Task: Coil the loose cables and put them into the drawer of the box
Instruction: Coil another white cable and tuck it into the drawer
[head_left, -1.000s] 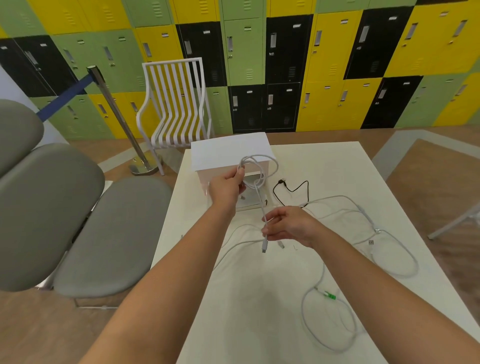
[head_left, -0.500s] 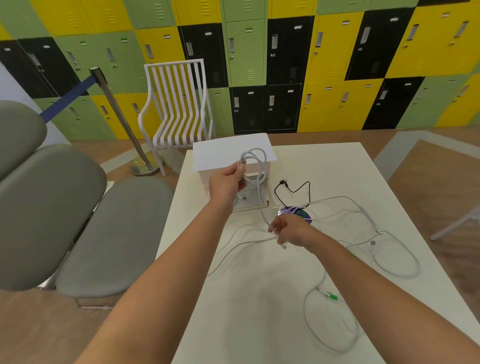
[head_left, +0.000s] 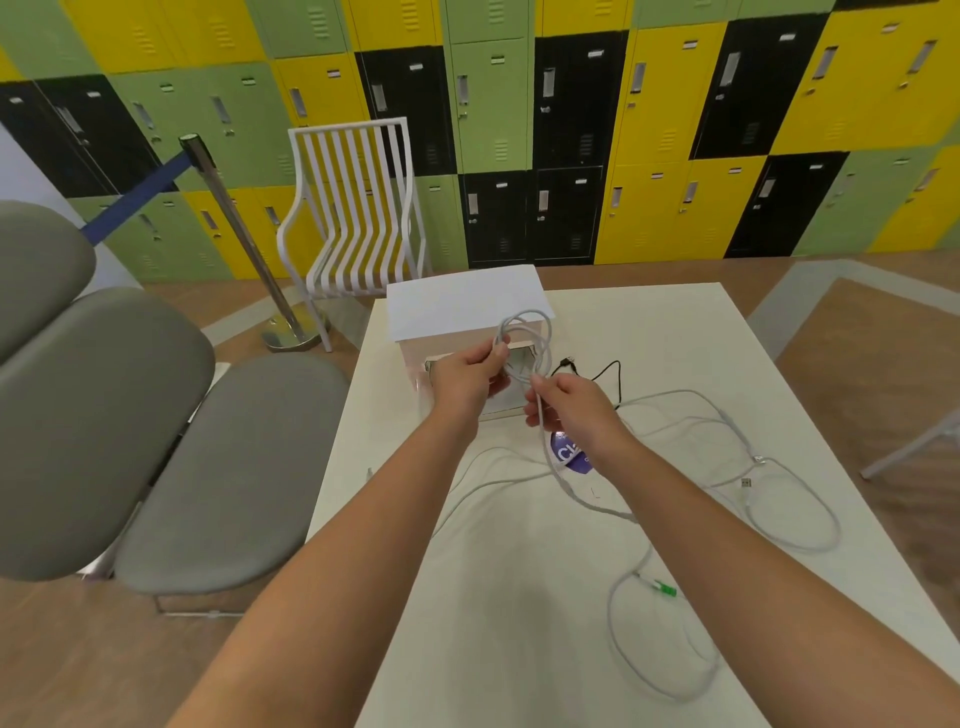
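The left hand (head_left: 470, 375) pinches the white cable (head_left: 525, 338) coil above the box (head_left: 457, 306) drawer (already open); the right hand (head_left: 566, 410) pinches its tail. The person should feed each loop the same size, without twisting.

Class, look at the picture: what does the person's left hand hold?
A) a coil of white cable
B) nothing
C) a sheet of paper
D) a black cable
A: the left hand grips loops of the white cable raised before the box, while the black cable lies untouched on the table.
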